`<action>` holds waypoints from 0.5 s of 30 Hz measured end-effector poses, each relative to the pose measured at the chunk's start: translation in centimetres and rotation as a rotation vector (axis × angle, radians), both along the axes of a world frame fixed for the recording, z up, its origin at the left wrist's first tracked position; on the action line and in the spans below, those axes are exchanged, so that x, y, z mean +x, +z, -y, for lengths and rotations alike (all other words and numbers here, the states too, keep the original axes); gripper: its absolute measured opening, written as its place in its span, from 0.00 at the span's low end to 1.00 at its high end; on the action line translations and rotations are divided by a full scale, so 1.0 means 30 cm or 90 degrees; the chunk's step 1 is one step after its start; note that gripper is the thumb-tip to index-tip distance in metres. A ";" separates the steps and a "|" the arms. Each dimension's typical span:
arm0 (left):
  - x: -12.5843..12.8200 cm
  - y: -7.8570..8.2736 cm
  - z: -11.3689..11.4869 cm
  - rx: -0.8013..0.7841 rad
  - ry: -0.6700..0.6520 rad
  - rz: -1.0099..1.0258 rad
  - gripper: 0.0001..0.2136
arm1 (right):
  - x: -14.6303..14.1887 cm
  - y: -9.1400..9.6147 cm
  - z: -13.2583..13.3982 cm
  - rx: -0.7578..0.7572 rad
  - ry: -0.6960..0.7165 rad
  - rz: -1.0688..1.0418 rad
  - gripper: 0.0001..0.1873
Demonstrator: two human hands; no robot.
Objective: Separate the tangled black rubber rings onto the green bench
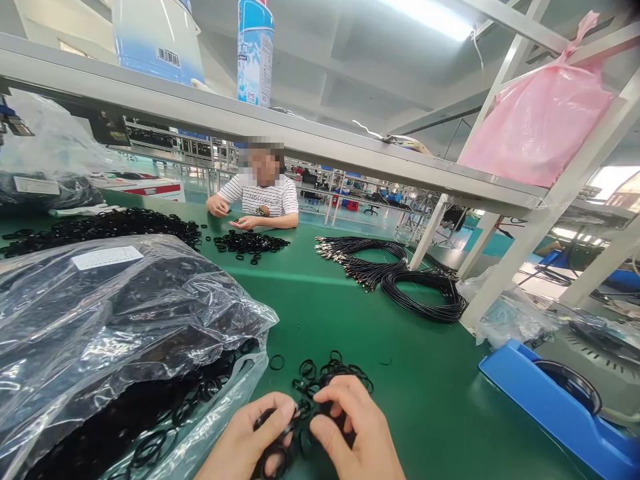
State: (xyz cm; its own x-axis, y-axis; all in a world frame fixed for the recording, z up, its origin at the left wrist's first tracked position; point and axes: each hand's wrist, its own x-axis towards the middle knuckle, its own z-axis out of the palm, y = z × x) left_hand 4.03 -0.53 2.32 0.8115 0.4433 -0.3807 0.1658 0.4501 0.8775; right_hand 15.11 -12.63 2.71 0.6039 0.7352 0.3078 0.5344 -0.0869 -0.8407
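Note:
My left hand (253, 437) and my right hand (353, 427) meet at the bottom centre of the head view. Both are pinched on small black rubber rings (280, 433) held between their fingertips. Just beyond my fingers a small heap of loose black rings (325, 370) lies on the green table (400, 373). One ring (277, 362) lies apart to the left of the heap. A big clear plastic bag (115, 320) full of black rings lies to the left, its open mouth close to my left hand.
Across the table sits a person in a striped shirt (263, 197) handling rings, with more ring piles (150, 227) nearby. Coiled black cables (400, 273) lie at centre right. A blue tray (560, 407) sits at the right edge. A shelf (300, 137) with bottles hangs overhead.

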 end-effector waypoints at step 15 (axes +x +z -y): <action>0.006 -0.050 0.015 0.010 -0.025 0.053 0.23 | -0.036 -0.022 -0.019 0.018 0.063 0.046 0.13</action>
